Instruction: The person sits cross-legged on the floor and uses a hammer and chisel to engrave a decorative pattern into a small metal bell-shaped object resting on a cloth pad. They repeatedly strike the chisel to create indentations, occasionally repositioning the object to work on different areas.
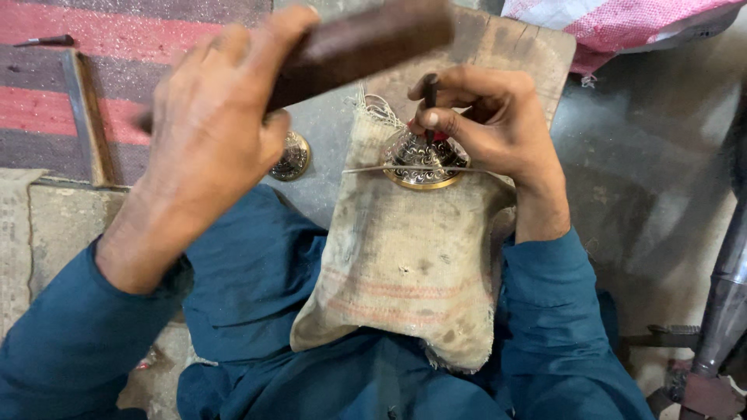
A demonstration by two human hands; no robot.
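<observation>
1. Brass piece [424, 165]: a round, ornamented metal object with a gold-coloured rim, resting on a burlap sack [405, 264] laid over the person's lap, near the sack's far edge.
2. Right hand [486, 124]: its grip is closed around a thin dark punch [429, 97], held upright with the tip on the top of the brass piece; the fingers also touch the piece.
3. Left hand [214, 117]: raised above the lap, its grip wrapped around a dark wooden block [358, 43] that extends to the right above the punch.
4. Wire [389, 168]: a thin metal strip lying across the near side of the brass piece, projecting to the left over the sack.
5. Second brass piece [293, 158]: a similar ornamented object on the grey floor, just left of the sack, partly hidden by the left hand.
6. Wooden board [513, 50]: beyond the sack, under the far edge of it.
7. Striped mat [54, 109]: red and grey, at the far left.
</observation>
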